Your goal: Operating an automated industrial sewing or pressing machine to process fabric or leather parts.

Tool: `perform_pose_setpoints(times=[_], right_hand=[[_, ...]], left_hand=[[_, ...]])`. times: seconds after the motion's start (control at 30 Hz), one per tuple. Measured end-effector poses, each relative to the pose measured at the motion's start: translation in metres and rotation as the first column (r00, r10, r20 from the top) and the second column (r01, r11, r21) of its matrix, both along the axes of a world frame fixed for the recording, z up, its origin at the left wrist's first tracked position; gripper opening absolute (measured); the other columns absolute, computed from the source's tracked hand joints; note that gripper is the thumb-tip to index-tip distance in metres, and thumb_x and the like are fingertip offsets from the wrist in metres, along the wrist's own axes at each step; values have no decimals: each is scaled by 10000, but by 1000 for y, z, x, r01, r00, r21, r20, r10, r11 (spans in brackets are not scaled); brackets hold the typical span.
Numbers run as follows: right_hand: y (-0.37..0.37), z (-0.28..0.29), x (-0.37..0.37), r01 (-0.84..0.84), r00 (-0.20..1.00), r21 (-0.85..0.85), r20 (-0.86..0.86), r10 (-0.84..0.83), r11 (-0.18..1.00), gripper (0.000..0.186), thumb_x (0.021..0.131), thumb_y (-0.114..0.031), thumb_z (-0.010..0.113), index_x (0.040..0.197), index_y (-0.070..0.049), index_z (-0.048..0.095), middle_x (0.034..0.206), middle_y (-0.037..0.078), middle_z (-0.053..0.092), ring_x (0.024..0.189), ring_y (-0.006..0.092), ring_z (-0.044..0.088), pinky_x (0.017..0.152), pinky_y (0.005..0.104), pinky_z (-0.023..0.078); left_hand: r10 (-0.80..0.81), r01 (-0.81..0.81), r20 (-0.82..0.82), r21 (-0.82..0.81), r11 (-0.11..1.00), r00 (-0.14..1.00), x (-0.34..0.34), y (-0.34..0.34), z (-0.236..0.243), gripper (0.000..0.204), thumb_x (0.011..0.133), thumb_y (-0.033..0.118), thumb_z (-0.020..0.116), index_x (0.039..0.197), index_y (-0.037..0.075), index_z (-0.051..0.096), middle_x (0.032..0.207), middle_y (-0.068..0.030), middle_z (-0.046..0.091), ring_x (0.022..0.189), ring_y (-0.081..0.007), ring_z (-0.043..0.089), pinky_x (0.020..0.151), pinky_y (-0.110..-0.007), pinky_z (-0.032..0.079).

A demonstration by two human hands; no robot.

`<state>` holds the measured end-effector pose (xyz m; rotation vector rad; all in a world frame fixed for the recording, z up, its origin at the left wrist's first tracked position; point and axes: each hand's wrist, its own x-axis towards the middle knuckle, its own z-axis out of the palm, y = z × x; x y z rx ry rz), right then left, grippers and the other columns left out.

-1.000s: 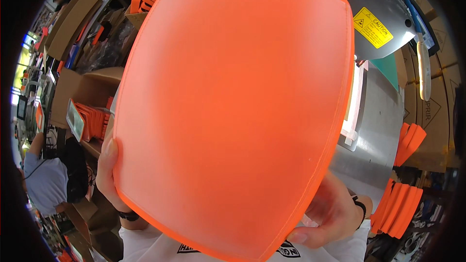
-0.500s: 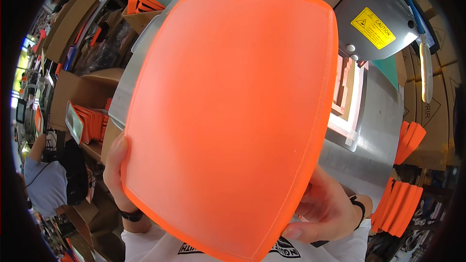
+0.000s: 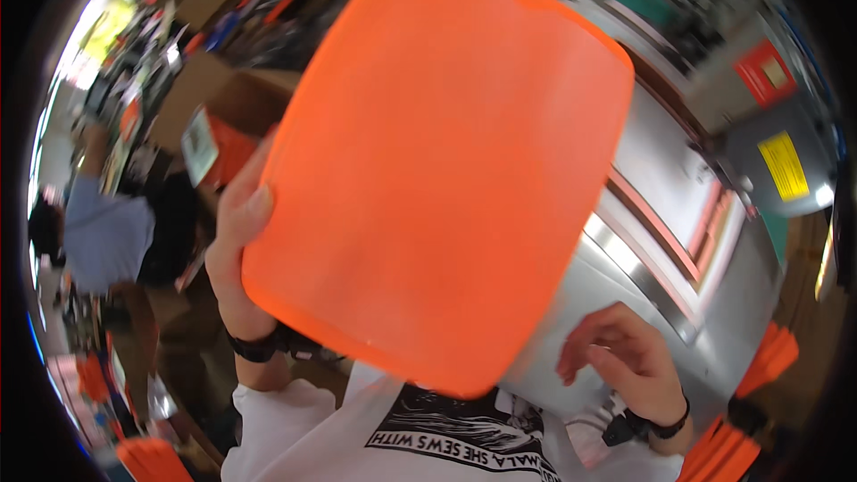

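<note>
A large orange panel (image 3: 437, 170) with rounded corners and a raised rim is held up before me, tilted, filling the middle of the view. My left hand (image 3: 237, 223) grips its left edge, the thumb lying on the near face and the other fingers hidden behind. Apart from the panel, at the lower right, my right hand (image 3: 629, 361) is in the air with its fingers loosely bent and apart, holding nothing. Below it lies the grey metal worktop (image 3: 571, 303) of a machine.
At the right stands a grey machine (image 3: 781, 147) with a red label and a yellow one, beside a pink-edged frame (image 3: 661, 241). An open cardboard box (image 3: 187, 107) at the left has orange pieces near it. More orange pieces (image 3: 723, 455) sit lower right. A person (image 3: 107, 232) is at far left.
My right hand has let go of the panel's right edge and moved away from it. My left hand has carried the panel up and away from my body. The whole view has turned leftward.
</note>
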<state>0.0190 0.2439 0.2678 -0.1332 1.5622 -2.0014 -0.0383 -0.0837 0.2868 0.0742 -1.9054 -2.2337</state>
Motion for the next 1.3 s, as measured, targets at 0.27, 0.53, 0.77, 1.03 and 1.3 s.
perform_pose_setpoints(times=[0.27,0.53,0.77,1.03,1.3], right_hand=[[-1,-5,-5,238,971,188,-33,-236,953,154,929,-125,500,952,26,521,801,93,562,710,183,564,643,317,473],[-2,0,-16,186,981,134,32,-192,973,142,953,-117,510,1012,4,554,853,80,554,770,182,515,725,313,427],[-4,5,-14,228,973,139,-1,-230,964,132,955,-118,506,1001,-3,552,844,71,546,771,176,515,731,311,426],[2,6,-16,215,976,140,-7,-216,967,126,956,-104,499,990,6,549,850,63,535,773,172,514,728,305,428],[7,0,-19,256,963,150,40,-265,955,112,950,-81,507,987,9,562,843,70,538,764,173,515,718,304,429]], left_hand=[[383,-602,-477,-497,625,791,51,-90,11,554,824,-7,592,1355,-8,436,1313,-94,529,1136,-158,547,926,-296,454],[466,-380,-274,-913,148,841,60,-64,-96,494,836,31,526,1319,107,455,924,-134,554,653,-337,580,552,-406,484],[268,-153,-17,-855,495,963,22,-5,-173,411,834,91,556,1222,-9,464,1028,-186,576,954,-321,581,797,-423,478],[-176,-67,-98,-982,178,980,23,-22,-222,314,842,186,562,1135,75,568,1202,-110,591,1176,-201,516,990,-477,392],[-169,-277,-296,-952,129,940,-38,23,-260,276,813,133,529,1060,66,632,1099,-127,617,1042,-267,561,897,-344,457]])
